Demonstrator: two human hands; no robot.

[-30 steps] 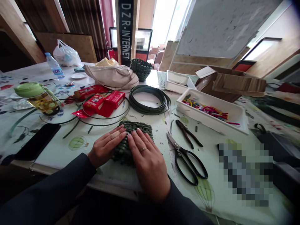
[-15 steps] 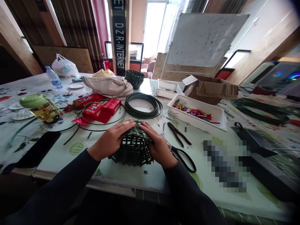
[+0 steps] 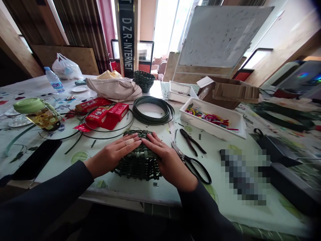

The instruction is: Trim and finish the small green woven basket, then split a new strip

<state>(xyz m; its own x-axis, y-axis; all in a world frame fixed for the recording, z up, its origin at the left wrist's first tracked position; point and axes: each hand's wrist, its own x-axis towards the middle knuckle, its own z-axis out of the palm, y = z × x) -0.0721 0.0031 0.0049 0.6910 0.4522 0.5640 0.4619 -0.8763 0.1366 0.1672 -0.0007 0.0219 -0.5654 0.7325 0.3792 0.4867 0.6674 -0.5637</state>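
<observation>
A dark green woven basket stands on the table near its front edge, its closed, tightly woven side up and its open lattice below. My left hand lies flat across the top from the left, fingers stretched out. From the right, my right hand rests on it too, fingers straight and a ring showing. The fingertips of both hands meet over the weave; my right thumb sits along the basket's side. Just right of my right hand lie black-handled scissors, with pliers beyond them.
Behind the basket lies a coil of green strip, with red packets to its left. A white tray of colourful pieces is at the right. A phone and a green-lidded bottle are at the left. Another woven basket stands farther back.
My hands have slid flatter and closer together over the top of the basket, fingertips now meeting. The basket appears tipped slightly, showing more of its top. The view has shifted slightly.
</observation>
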